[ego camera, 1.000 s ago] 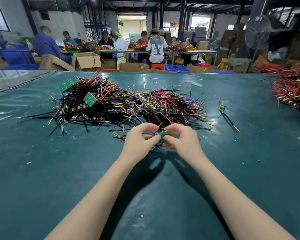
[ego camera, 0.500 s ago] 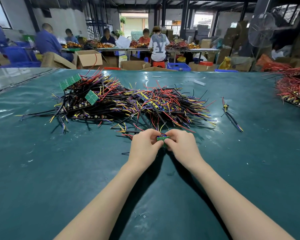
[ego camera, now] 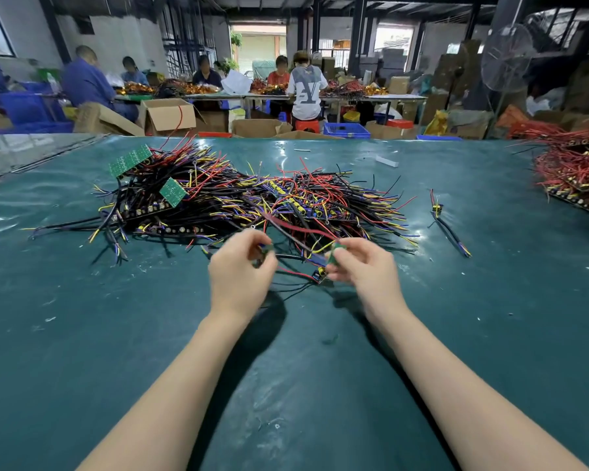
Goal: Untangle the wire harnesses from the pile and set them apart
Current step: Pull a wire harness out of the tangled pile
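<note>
Bright, even overhead light. Daylight also comes in from the doorway (ego camera: 259, 45) and window (ego camera: 393, 39) at the back, both blown out. Glare patches on the green mat (ego camera: 82, 334); soft dark shadows lie under both forearms. Left hand (ego camera: 240, 270), right hand (ego camera: 364, 266) and the wire harness (ego camera: 303, 230) between them are motion-smeared. Fisheye bends the edges — far workers (ego camera: 306, 86) are soft.

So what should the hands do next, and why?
Probably draw the right hand toward the lone harness on the right: it pinches a green board whose red wire runs back into the pile, while the left hand grips another small piece.
</note>
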`<state>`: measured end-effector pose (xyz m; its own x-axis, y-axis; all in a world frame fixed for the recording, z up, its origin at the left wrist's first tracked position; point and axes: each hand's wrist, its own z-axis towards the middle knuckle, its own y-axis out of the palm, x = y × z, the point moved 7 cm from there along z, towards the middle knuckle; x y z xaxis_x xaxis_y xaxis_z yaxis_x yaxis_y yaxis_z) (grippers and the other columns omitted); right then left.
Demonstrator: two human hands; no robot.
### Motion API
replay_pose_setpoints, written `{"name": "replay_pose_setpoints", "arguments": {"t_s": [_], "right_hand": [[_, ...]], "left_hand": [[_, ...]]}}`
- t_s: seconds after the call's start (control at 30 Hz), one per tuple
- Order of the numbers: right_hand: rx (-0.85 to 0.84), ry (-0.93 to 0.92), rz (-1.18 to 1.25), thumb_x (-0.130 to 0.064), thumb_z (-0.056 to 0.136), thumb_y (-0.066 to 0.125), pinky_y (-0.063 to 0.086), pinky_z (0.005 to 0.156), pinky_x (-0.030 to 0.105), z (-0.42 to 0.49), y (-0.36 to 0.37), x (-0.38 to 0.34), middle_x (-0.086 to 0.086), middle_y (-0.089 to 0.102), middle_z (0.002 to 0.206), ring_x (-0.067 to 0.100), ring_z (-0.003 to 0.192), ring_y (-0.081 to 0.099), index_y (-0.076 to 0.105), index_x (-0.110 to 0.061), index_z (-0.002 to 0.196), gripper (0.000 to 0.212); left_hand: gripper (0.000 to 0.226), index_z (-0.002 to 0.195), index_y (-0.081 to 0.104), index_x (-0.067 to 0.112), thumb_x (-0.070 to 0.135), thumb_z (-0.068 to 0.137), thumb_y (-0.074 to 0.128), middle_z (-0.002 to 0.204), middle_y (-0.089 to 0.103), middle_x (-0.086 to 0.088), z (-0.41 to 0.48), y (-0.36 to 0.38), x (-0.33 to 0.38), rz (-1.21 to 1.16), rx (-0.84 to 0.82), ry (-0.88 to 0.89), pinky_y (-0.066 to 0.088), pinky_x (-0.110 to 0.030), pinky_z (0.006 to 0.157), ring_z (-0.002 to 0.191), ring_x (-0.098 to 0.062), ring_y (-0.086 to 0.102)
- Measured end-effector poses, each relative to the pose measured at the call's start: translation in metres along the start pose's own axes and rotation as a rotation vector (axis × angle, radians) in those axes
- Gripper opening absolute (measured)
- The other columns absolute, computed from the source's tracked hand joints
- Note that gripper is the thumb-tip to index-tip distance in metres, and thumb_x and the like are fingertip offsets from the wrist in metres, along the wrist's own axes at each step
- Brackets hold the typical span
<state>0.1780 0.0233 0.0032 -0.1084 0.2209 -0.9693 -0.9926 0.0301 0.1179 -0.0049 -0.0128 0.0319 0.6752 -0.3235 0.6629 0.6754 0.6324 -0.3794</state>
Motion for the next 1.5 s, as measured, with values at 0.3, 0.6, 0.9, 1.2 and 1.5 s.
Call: {"name": "replay_pose_setpoints", "arguments": {"t_s": [0.3,0.6,0.9,1.2,1.5], "right_hand": [[-0.235,0.255,0.576,0.010,0.089,0.038,0.045,0.052,0.013,-0.007,0.021,0.003,0.001,0.071,0.070,0.003,0.052,0.059,0.052,-0.013,0.083,0.027],[-0.146,0.284,0.286,0.019,0.079,0.025,0.042,0.038,0.015,-0.004,0.011,0.014,-0.002,0.052,0.045,0.010,0.035,0.050,0.044,-0.013,0.071,0.038],[-0.359,0.034,-0.228,0.023,0.075,0.044,0.051,0.053,0.018,-0.007,0.023,0.006,0.000,0.058,0.060,0.005,0.044,0.056,0.058,-0.013,0.069,0.039],[-0.426,-0.258,-0.563,0.003,0.085,0.059,0.043,0.071,0.022,-0.012,0.026,-0.008,0.006,0.050,0.083,0.014,0.072,0.052,0.070,-0.004,0.092,0.015],[-0.197,0.022,0.078,0.009,0.079,0.060,0.050,0.049,0.017,-0.002,0.010,0.005,-0.001,0.062,0.050,0.006,0.046,0.058,0.062,-0.005,0.066,0.020]], "left_hand": [[0.025,0.103,0.068,0.011,0.010,0.081,0.056,0.118,0.050,-0.011,-0.001,0.017,-0.030,0.442,-0.287,-0.081,0.030,-0.029,0.092,0.114,-0.028,0.044],[0.031,0.114,0.060,0.027,0.027,0.085,0.050,0.112,0.061,-0.001,-0.008,0.029,-0.010,0.612,-0.473,-0.096,0.036,-0.036,0.091,0.113,-0.026,0.047],[0.021,0.081,0.054,0.019,0.029,0.095,0.042,0.058,0.049,0.002,-0.029,0.050,0.012,-0.662,-0.725,-0.778,0.036,-0.013,0.036,0.037,-0.005,0.048],[0.042,0.057,0.053,0.013,0.036,0.091,0.053,0.052,0.051,0.004,-0.046,0.068,-0.004,-0.769,-0.727,-0.853,0.052,-0.024,0.047,0.052,-0.012,0.050],[0.012,0.080,0.060,0.009,-0.002,0.082,0.063,0.069,0.058,-0.001,-0.040,0.069,0.000,-0.722,-0.693,-0.578,0.052,-0.018,0.058,0.051,-0.002,0.056]]}}
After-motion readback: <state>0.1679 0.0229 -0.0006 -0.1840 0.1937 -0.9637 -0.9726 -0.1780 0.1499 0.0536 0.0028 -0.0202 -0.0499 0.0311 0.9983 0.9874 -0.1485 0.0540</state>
